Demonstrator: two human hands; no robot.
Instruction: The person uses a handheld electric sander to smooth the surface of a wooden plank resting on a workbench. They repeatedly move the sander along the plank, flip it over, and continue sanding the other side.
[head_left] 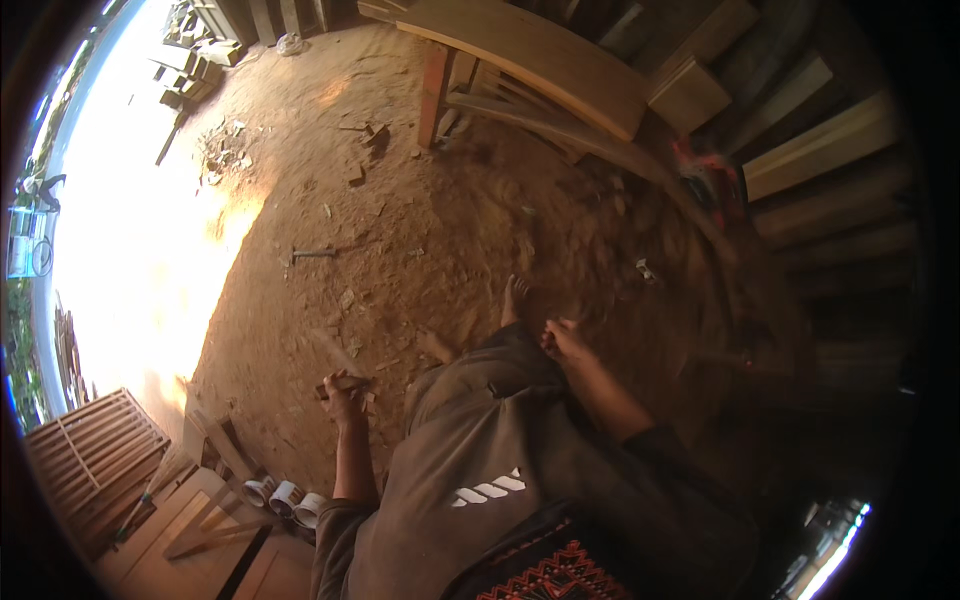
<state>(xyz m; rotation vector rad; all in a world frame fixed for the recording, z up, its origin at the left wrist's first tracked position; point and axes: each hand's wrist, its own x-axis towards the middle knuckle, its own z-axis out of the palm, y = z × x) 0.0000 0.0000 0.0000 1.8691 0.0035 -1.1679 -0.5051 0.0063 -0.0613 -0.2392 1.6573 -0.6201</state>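
Note:
My left hand (343, 397) is held out to the left of my body, its fingers closed round a small dark brown piece that I cannot make out. In front of my right thigh, my right hand (566, 342) is curled closed, and nothing shows in it. A bare foot (516, 292) stands on the dirt just beyond it. On the ground ahead and to the left lies a hammer-like tool (314, 253) with a dark handle.
Brown earth (400, 250) is strewn with wood chips. A wooden bench (520, 55) stands ahead, with stacked boards (825, 145) and a blurred red-and-black thing (712, 180) to the right. White cans (286, 498), a slatted wooden frame (95, 455) and panels lie at the lower left.

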